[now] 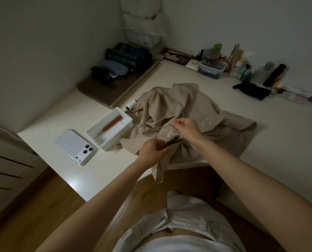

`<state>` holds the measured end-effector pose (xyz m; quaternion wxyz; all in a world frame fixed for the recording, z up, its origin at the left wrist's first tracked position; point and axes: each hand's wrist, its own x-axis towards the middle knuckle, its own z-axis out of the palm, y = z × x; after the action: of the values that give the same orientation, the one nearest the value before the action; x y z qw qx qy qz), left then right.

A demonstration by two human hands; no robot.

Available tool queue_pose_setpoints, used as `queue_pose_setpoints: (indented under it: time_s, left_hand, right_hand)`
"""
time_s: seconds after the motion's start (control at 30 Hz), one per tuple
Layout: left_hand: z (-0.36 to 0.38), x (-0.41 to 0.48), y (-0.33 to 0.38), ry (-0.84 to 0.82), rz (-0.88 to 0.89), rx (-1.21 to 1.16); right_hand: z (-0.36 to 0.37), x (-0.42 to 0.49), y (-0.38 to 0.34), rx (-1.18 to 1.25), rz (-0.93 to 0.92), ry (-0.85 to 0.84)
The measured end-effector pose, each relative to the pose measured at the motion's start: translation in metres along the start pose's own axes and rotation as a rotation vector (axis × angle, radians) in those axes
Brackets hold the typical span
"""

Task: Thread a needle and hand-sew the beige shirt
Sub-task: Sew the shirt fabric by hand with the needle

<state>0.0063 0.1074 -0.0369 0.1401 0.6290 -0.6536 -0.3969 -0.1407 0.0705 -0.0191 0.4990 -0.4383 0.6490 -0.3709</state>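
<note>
Beige shirt (pixel 169 102), crumpled in a heap on the white table (pixel 260 128), with its near edge hanging over the table's near side. We see both bare hands at the near part of the garment, close together but apart. The left hand (pixel 152 150) has its fingers curled round a fold of fabric at the near edge and grips it. The right hand (pixel 187 129), just beyond and to the right, pinches a pale thread (pixel 158 127) between thumb and fingertips. Loose loops of that thread lie over the cloth to the left of this hand, and one strand rises above it. We cannot tell whether a needle is held; it is too fine to make out. Just left of the shirt stands a white open box (pixel 115 140) containing an orange-handled tool (pixel 112 122), whose kind we cannot tell. A white smartphone (pixel 69 142) lies face down just left of the box. A white thread spool (pixel 131 104) lies at the shirt's far-left edge. Along the far wall, to the right, we note a clear lidded container (pixel 212 69), and nearer the shirt a black cloth (pixel 251 90).
</note>
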Motion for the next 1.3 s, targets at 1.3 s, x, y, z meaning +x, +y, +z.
queue_pose_setpoints:
  time_s: [1.3]
  left_hand:
    - [-0.080,-0.040,0.041,-0.325,-0.020,-1.235]
  right_hand:
    - [-0.023,0.006,0.015,-0.090,0.049,0.176]
